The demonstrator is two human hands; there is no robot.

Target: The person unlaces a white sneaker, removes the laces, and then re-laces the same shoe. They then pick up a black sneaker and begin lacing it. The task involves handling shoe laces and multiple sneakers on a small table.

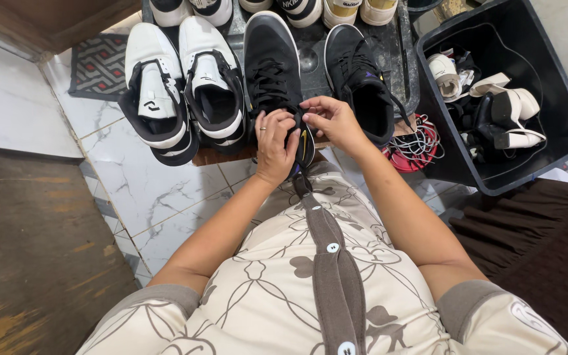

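The black sneaker [272, 66] lies directly under both hands, toe pointing away from the person, its heel end drawn in against the front of the patterned beige dress [310, 289]. The left hand [275, 146] is curled over the shoe's heel and tongue, fingers bent and pressing on the dark material, a ring showing on one finger. The right hand [332, 120] sits just beside it, touching the same shoe, with thumb and fingertips pinched together on what looks like a black lace or the tongue's edge; exactly which cannot be told.

Just to the right of the right hand lies a second black sneaker [363, 79], toe also pointing away, its opening facing up. To the left of the left hand sit two white-and-black high-top shoes [182, 85], side by side and touching. All of these rest on a dark tray [399, 59], and beyond the hands, along its far edge, a row of more shoes [297, 10] shows only by heels and soles.

Farther right of the right hand, a tangle of red and white cord [419, 148] lies on the floor beside a black plastic bin [560, 118] holding white and black shoes. Left of the left hand, the floor is white marbled tile [146, 190].
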